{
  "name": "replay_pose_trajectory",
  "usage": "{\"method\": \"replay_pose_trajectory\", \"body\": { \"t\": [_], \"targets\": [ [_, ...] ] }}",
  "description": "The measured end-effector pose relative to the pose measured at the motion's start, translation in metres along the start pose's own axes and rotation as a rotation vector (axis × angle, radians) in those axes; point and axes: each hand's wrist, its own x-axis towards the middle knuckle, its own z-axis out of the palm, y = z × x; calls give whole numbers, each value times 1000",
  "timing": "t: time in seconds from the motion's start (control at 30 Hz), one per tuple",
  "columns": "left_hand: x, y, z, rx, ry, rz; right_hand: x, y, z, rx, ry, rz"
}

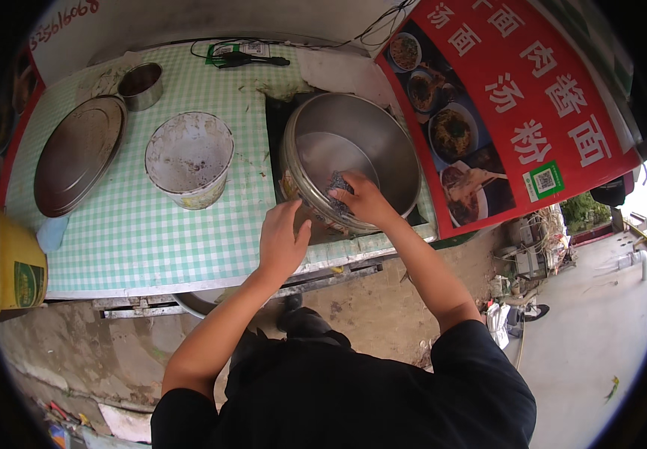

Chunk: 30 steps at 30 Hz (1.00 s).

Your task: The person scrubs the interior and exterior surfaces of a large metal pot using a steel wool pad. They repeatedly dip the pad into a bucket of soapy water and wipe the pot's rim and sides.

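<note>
A large round stainless steel pot stands tilted at the right part of the counter, its mouth towards me. Reaching over its near rim, my right hand grips a grey steel wool scrubber against the inside. My left hand is at the pot's near left side, fingers apart; its fingertips are close to the outer wall, and whether they touch it cannot be told. To the left stands a stained white plastic bucket with dark residue inside.
A round metal lid and a small metal container sit on the checked tablecloth. A yellow bucket stands at the left edge. Black cables lie at the back. A red menu banner borders the right side.
</note>
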Motion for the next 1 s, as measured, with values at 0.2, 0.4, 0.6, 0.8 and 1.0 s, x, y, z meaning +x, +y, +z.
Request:
{"method": "replay_pose_trajectory", "body": {
  "t": [0.2,0.4,0.6,0.8,1.0],
  "targets": [
    [107,-25,45,117,84,-224,96,30,-36,17,187,-5],
    [169,-65,93,57,198,-514,214,38,-10,34,174,-384],
    [168,-80,90,60,211,-466,264,54,45,-46,-166,-589],
    [171,-57,89,24,227,-528,298,93,29,-134,-217,-609],
    [170,-66,92,22,271,-534,332,197,-55,-309,-75,-458]
  ]
}}
